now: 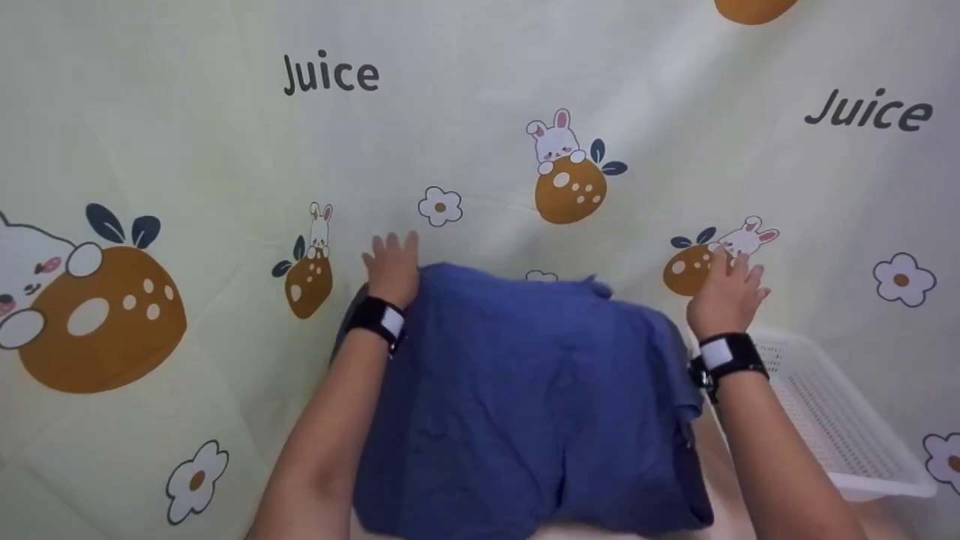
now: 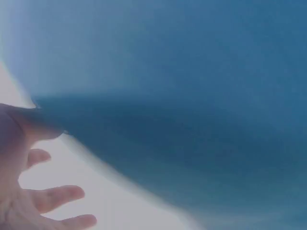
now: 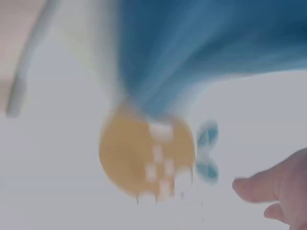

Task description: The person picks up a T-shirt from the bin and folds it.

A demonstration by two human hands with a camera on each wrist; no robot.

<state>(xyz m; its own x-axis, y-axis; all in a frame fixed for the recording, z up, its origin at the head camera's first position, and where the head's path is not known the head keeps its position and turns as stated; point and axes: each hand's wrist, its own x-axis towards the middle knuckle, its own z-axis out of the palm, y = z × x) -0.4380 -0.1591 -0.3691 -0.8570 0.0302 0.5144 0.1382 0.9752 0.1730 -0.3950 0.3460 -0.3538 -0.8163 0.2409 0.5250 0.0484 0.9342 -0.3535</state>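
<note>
A blue garment (image 1: 525,390) spreads out between my two arms, wrinkled, with a darker lower right corner. My left hand (image 1: 394,274) is at its upper left corner. In the left wrist view the cloth (image 2: 182,120) narrows to a tip pinched at the thumb side of the left hand (image 2: 19,191), while the other fingers are spread. Just beyond the garment's right edge is my right hand (image 1: 726,292), its fingers parted and holding nothing. The right wrist view shows blurred cloth (image 3: 192,43) apart from the right hand's fingertips (image 3: 254,189).
A white plastic basket (image 1: 832,412) with a slotted bottom stands at the right, beside my right forearm. Behind and beneath everything lies a pale sheet (image 1: 465,127) printed with rabbits, orange fruit, flowers and the word "Juice". Both wrists wear black straps (image 1: 735,354).
</note>
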